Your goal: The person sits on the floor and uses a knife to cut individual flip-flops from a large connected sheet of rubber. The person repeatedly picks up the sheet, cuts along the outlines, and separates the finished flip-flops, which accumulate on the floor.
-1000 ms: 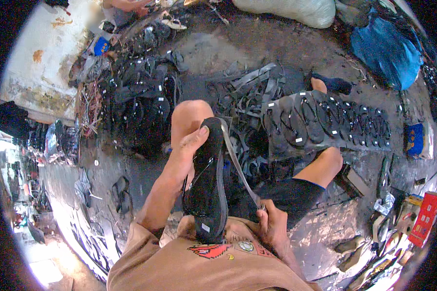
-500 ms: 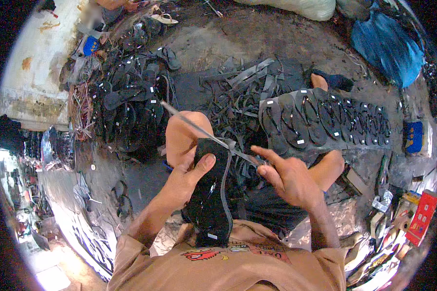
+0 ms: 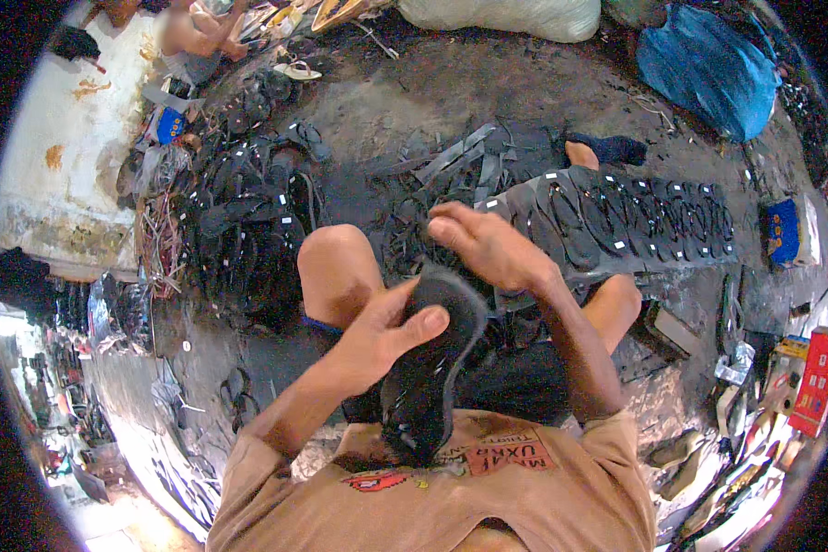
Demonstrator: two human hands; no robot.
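Observation:
A black sandal [image 3: 460, 317] stands on end against my lap, its rounded end up and slightly blurred. My left hand [image 3: 377, 342] is closed on its left edge, with the thumb across the face of the sole. Just above the sandal's upper end, my right hand [image 3: 495, 250] is curled with fingers bent together. Whatever it grips is hidden; no blade shows from it. Beyond my hands lies a heap of black offcut strips [image 3: 465, 152].
Rows of black sandals [image 3: 607, 212] lie to the right, and a pile of sandals [image 3: 248, 221] to the left. A blue plastic bag [image 3: 708, 74] and a white sack [image 3: 506, 17] sit at the back. Another person [image 3: 193, 46] is at far left.
The long knife seen in my right hand across the sandal's tip is out of sight. My right hand has moved up and left; the sandal has tilted and shifted right.

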